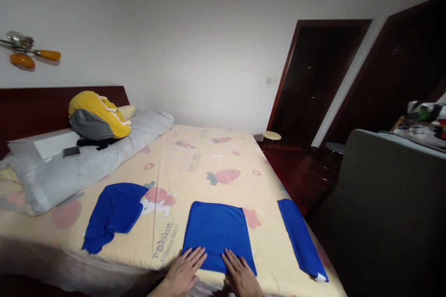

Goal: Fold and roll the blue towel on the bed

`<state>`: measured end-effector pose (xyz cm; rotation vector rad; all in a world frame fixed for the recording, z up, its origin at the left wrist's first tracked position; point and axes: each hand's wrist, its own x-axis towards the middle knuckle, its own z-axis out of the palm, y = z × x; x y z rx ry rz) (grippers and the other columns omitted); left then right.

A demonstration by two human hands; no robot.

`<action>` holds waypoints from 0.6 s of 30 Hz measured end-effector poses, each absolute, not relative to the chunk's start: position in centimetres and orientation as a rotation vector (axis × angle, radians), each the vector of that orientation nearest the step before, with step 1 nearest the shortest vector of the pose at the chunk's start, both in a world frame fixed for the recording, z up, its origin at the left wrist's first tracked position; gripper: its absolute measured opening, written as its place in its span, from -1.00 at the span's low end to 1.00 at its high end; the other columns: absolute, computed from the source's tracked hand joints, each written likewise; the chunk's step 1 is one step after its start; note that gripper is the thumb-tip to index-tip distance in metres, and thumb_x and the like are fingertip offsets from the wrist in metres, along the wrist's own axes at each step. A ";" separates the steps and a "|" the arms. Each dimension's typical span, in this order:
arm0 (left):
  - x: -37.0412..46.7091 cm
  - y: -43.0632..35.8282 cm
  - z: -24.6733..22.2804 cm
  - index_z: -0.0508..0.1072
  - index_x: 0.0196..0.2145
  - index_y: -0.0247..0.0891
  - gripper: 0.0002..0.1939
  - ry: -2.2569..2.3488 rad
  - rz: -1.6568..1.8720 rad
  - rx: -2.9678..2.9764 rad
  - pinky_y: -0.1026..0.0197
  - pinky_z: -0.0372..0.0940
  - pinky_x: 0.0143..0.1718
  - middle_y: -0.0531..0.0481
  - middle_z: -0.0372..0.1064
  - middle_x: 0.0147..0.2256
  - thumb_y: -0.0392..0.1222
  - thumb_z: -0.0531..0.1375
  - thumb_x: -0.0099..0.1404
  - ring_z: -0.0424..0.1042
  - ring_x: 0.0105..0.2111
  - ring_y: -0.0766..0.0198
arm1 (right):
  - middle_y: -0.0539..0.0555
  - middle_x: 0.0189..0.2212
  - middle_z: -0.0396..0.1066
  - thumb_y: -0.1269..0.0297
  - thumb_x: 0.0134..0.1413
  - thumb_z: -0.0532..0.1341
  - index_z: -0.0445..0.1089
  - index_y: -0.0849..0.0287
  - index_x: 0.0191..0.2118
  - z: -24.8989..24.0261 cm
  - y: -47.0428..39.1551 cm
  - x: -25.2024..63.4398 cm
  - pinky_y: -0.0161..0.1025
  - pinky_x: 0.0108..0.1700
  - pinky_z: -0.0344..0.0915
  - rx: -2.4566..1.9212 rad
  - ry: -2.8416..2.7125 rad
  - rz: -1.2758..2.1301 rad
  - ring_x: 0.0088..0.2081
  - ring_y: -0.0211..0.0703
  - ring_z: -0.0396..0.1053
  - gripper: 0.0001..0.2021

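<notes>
- The left hand [183, 273] and the right hand [240, 277] lie flat, fingers spread wide and gripping nothing, on the near edge of a folded blue cloth [218, 234].
- That cloth sits at the near side of the bed [209, 158], centred in front of the person. Both palms press down, which looks like smoothing or holding the fold flat rather than lifting it.
- The folded piece is nearly square; its slightly longer axis seems to run away from the person toward the far wall, though the lens distortion makes this hard to judge. Its near edge lies under the fingertips, and its far edge faces the carrot print on the sheet.
- 2 other blue pieces lie apart from it: a loose, rumpled blue garment [113, 213] to the left, and a narrow folded blue strip [301, 239] to the right, near the bed's edge, its long axis running front to back.
- At the headboard end, a long grey pillow [90, 158] carries a yellow and grey bag [95, 118], with a phone [71, 151] beside it.
</notes>
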<state>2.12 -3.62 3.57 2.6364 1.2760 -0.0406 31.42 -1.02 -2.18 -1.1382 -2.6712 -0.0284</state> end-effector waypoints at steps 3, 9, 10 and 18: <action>0.5 -3.2 4.4 -0.40 0.32 0.04 -0.18 1.322 -0.004 2.626 0.04 -0.07 0.36 0.14 -0.24 0.39 -0.29 0.03 0.29 -0.14 0.36 0.26 | 0.04 0.33 0.02 0.09 0.16 0.12 -0.28 -0.12 0.34 -1.9 -0.7 32.9 -0.09 0.21 0.18 -1.187 -2.667 0.162 0.29 -0.04 0.12 -0.27; -1.4 -3.1 4.7 -0.34 0.32 0.13 -0.24 1.394 -0.003 2.522 -0.13 -0.08 0.35 0.11 -0.23 0.39 -0.26 0.00 0.33 -0.13 0.36 0.17 | 0.13 0.34 -0.10 0.05 0.18 0.06 -0.25 -0.10 0.32 -1.1 -0.2 36.8 0.21 0.26 0.09 -1.416 -2.643 0.365 0.34 0.12 -0.05 -0.34; -1.6 -3.0 4.7 -0.33 0.32 0.14 -0.23 1.395 -0.002 2.516 -0.15 -0.08 0.34 0.11 -0.23 0.39 -0.27 0.01 0.31 -0.13 0.37 0.16 | 0.15 0.35 -0.12 0.03 0.18 0.05 -0.23 -0.08 0.32 -1.0 -0.1 37.2 0.26 0.26 0.06 -1.448 -2.633 0.400 0.34 0.14 -0.07 -0.34; -1.8 -2.6 4.6 0.03 0.29 -0.01 -0.18 1.439 -0.026 2.573 -0.03 -0.01 0.34 0.05 -0.03 0.36 -0.46 0.03 0.10 0.03 0.32 0.15 | 0.19 0.22 0.24 -0.02 0.09 0.09 0.31 0.00 0.16 0.3 1.3 39.1 0.15 0.20 0.20 -1.462 -2.327 0.681 0.24 0.13 0.20 -0.48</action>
